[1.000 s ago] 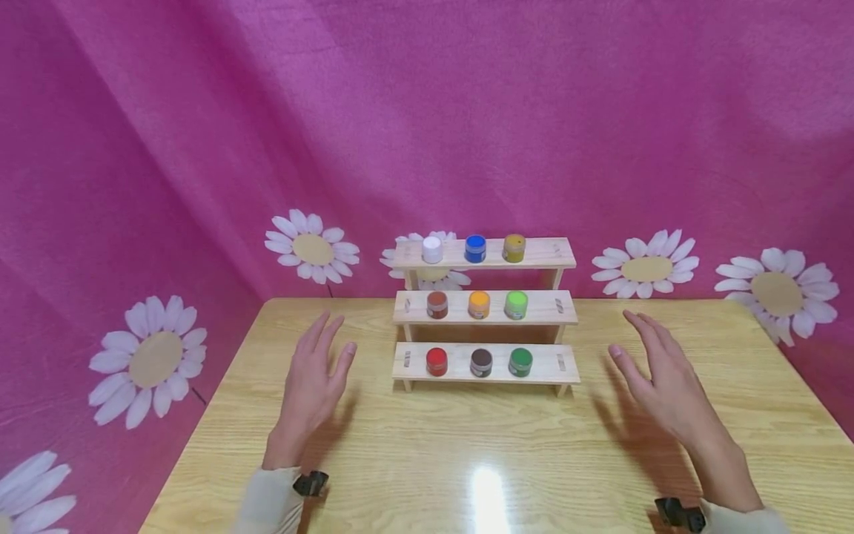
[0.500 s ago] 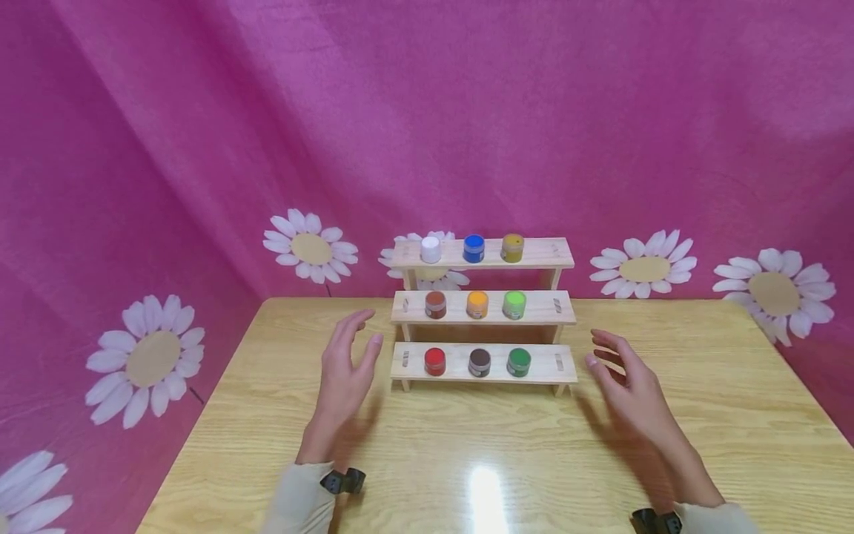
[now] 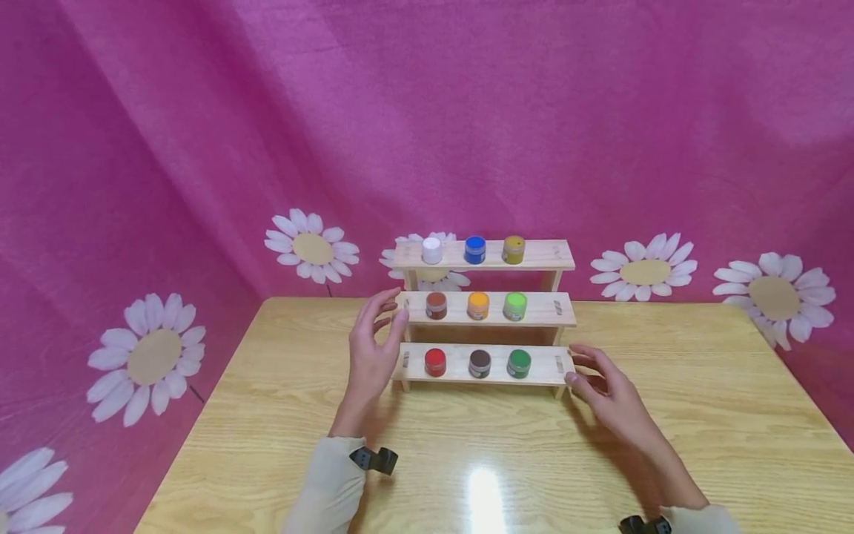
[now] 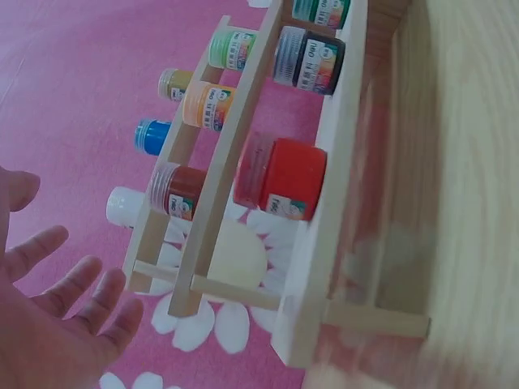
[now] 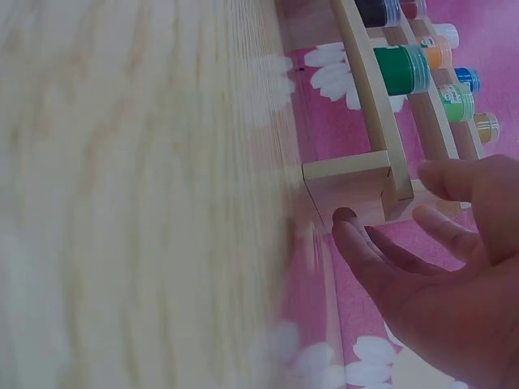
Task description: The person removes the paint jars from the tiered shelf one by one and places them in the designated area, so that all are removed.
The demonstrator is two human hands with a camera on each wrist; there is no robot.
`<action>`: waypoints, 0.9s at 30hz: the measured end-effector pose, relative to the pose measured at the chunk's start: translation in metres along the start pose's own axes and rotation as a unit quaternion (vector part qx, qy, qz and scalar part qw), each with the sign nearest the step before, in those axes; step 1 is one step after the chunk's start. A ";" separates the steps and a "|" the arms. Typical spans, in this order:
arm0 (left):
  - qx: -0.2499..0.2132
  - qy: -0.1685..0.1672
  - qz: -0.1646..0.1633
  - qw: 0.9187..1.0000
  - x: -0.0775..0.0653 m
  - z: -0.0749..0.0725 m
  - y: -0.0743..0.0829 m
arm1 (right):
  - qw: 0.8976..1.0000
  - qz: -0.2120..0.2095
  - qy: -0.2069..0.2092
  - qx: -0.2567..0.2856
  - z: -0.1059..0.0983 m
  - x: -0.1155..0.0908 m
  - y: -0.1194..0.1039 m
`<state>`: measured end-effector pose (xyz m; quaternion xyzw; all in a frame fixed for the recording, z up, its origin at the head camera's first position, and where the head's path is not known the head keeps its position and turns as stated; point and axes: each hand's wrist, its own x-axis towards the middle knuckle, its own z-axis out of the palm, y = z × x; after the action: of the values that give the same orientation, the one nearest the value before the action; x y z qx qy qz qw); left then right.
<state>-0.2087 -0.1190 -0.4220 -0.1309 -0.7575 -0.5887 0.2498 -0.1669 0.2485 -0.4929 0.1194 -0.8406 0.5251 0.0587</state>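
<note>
A three-step wooden rack [image 3: 427, 354] stands on the table and bears several small paint jars. Red [image 3: 436, 362], dark brown [image 3: 480, 363] and green jars [image 3: 519, 363] sit on its lowest step. My left hand [image 3: 372, 356] is at the rack's left end, fingers spread and relaxed; the left wrist view shows the fingers [image 4: 85, 296] apart from the wood. At the right end of the lowest step is my right hand [image 3: 610, 397], fingers loosely bent. Its fingertips [image 5: 345, 217] are close to the end; whether they touch I cannot tell. Neither hand holds anything.
Brown [image 3: 437, 305], orange [image 3: 477, 305] and light green jars [image 3: 515, 305] stand on the middle step; white [image 3: 431, 251], blue [image 3: 475, 251] and ochre ones [image 3: 514, 251] on top. A pink flowered cloth [image 3: 467, 111] hangs behind the wooden table [image 3: 427, 460].
Both hands have moved inward from the sides to the two ends of the rack, and their fingers have bent a little more. Rack and jars have stayed in place.
</note>
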 end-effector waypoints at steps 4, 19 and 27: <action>-0.016 0.013 0.006 1.000 0.009 0.005 0.001 | 1.000 0.010 -0.008 0.013 0.002 0.001 0.001; -0.020 0.010 0.003 1.000 0.052 0.019 0.013 | 1.000 0.027 -0.006 0.011 0.002 0.001 0.003; 0.010 0.008 -0.023 1.000 0.073 0.031 0.015 | 1.000 0.028 -0.009 0.008 0.003 0.001 0.001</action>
<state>-0.2694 -0.0927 -0.3765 -0.1058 -0.7644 -0.5877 0.2433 -0.1679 0.2464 -0.4952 0.1010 -0.8398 0.5323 0.0348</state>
